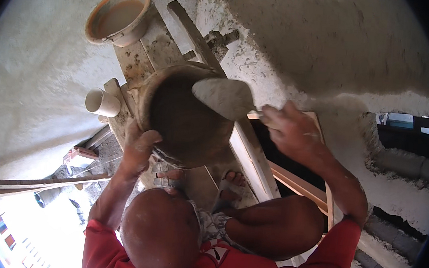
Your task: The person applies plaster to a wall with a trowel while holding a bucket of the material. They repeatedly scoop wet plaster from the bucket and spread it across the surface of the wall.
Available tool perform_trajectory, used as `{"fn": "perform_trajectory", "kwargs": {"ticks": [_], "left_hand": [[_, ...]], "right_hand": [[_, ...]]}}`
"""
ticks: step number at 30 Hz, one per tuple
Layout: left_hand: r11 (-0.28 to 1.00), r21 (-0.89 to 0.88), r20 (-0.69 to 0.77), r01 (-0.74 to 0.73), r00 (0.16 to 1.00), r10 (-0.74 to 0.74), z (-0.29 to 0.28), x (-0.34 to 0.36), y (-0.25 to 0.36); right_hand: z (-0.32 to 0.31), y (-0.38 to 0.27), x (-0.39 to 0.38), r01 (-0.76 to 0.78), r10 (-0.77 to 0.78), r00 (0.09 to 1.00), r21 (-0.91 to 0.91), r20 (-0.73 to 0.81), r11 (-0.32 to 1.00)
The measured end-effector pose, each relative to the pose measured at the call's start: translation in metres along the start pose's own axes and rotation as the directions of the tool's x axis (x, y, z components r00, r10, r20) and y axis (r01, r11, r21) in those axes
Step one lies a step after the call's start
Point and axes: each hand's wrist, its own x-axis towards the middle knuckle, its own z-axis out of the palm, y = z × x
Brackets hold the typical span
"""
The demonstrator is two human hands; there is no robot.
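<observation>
My left hand (139, 147) grips the near rim of a round, mortar-stained brown pan (188, 114) and holds it tilted against a wooden frame. My right hand (289, 130) is closed around the handle of a grey pointed trowel (225, 96). The trowel's blade lies over the pan's upper right rim, coated with grey mortar. Both arms reach out from red sleeves. The pan's inside looks dark, and I cannot tell how much mortar is in it.
A rough grey plastered wall (334, 47) fills the view. A wide orange pipe mouth (117, 16) and a small white pipe end (102, 103) stick out at the left. Wooden planks (253, 158) run under the pan. Sandalled feet (231, 184) stand on them. Long poles (36, 184) lie lower left.
</observation>
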Motion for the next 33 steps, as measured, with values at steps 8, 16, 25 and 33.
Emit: {"fn": "perform_trajectory", "kwargs": {"ticks": [8,16,25,33], "left_hand": [[0.998,0.006,0.145,-0.059,0.988,0.058,0.046,0.012,0.001],[0.986,0.151,0.169,-0.069,0.985,0.043,0.055,0.017,-0.011],[0.997,0.022,0.145,-0.072,0.987,0.068,0.045,0.011,-0.015],[0.999,0.015,-0.014,-0.042,0.999,0.042,0.013,-0.002,-0.013]], "right_hand": [[0.037,-0.027,0.019,0.13,-0.055,0.958,-0.256,0.281,0.958],[0.083,-0.003,-0.011,0.093,-0.153,0.971,0.298,0.185,0.95],[0.073,0.014,-0.016,0.09,-0.114,0.991,0.275,0.073,0.957],[-0.009,-0.013,-0.048,0.069,-0.097,0.994,0.363,0.06,0.929]]}}
